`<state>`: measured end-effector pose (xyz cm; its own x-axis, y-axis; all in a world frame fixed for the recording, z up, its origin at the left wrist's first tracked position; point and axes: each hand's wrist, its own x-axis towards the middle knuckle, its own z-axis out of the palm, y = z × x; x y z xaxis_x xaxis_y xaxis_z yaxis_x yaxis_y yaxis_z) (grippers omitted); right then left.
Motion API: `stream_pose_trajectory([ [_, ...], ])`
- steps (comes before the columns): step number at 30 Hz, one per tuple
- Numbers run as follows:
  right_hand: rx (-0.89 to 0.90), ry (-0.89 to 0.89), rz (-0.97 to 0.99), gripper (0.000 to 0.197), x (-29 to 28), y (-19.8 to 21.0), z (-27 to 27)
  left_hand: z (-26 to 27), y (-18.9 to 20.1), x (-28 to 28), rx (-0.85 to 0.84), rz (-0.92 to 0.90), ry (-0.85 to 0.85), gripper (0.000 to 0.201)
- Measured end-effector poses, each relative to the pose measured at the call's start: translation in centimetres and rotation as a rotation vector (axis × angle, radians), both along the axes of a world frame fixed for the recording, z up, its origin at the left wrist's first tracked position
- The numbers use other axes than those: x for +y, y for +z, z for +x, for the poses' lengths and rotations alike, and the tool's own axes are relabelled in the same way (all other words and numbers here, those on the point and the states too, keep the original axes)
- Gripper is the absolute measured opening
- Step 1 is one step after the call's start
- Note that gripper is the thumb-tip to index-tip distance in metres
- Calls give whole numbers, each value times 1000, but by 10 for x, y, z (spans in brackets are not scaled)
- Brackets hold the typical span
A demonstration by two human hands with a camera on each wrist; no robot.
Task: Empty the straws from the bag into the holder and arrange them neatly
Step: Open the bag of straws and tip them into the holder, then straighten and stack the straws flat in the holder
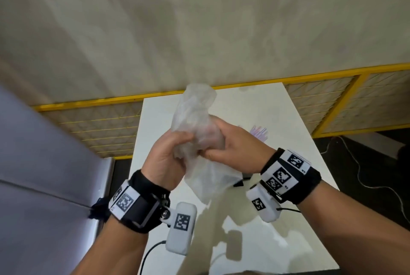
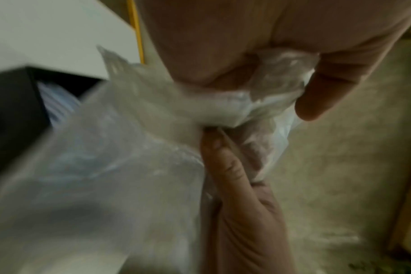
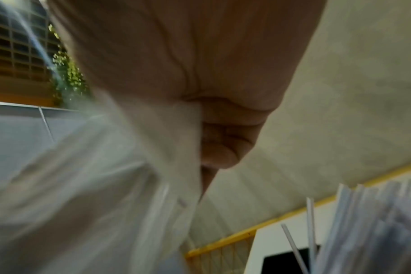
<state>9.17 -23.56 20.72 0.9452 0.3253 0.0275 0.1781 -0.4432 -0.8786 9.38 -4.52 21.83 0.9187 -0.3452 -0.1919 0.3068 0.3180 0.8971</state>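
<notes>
Above the white counter you held the clear plastic bag between both hands, long axis running away from you and upward, one end up toward the far edge, the other hanging down. Your left hand had its fingers curled round the bag's crumpled middle; your right hand gripped it too. Bag looked empty, blurred though. Straws stood bunched and splayed in a black holder on the counter, right of the bag.

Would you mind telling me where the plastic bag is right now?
In the head view the plastic bag is held above the white table, crumpled between the left hand and right hand, with the straws just right of it.
</notes>
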Motion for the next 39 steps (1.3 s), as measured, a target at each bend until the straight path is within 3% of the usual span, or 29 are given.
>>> stream_pose_trajectory([
  [2,-28,15,-68,58,0,-12,-1,3,-12,9,-76,75,3,51],
  [5,-10,20,-64,59,-1,-27,-7,5,-25,25,-42,120,195,71],
  [7,-14,36,-83,60,4,-35,-9,6,-35,34,-36,156,371,63],
  [8,-8,45,-99,56,8,-38,-10,4,-42,37,-65,224,381,59],
  [12,-8,39,-128,36,29,-50,-13,-9,-70,35,-171,458,6,71],
  [14,46,-22,-65,34,37,-54,-13,-19,-81,27,-223,443,-141,68],
  [16,109,-84,-2,36,43,-58,-12,-29,-86,19,-273,364,-210,62],
  [20,252,-159,86,33,47,-60,-12,-41,-99,20,-224,309,-210,74],
  [21,279,-137,116,32,47,-60,-13,-43,-104,24,-200,348,-165,69],
  [24,374,13,227,31,45,-64,-17,-44,-121,39,-130,485,-25,28],
  [26,383,46,245,30,44,-71,-19,-44,-135,52,-86,541,16,19],
  [27,338,27,171,28,43,-76,-19,-44,-143,58,-43,557,43,20],
  [31,64,6,-470,46,32,-109,-12,-52,-175,84,165,576,125,19],
  [34,-40,86,-797,40,35,-137,-9,-55,-200,98,250,676,158,25],
  [37,-136,102,-978,27,39,-148,-7,-51,-218,106,261,754,170,13],
  [39,-154,101,-996,28,40,-148,-6,-47,-225,106,310,800,129,24],
])
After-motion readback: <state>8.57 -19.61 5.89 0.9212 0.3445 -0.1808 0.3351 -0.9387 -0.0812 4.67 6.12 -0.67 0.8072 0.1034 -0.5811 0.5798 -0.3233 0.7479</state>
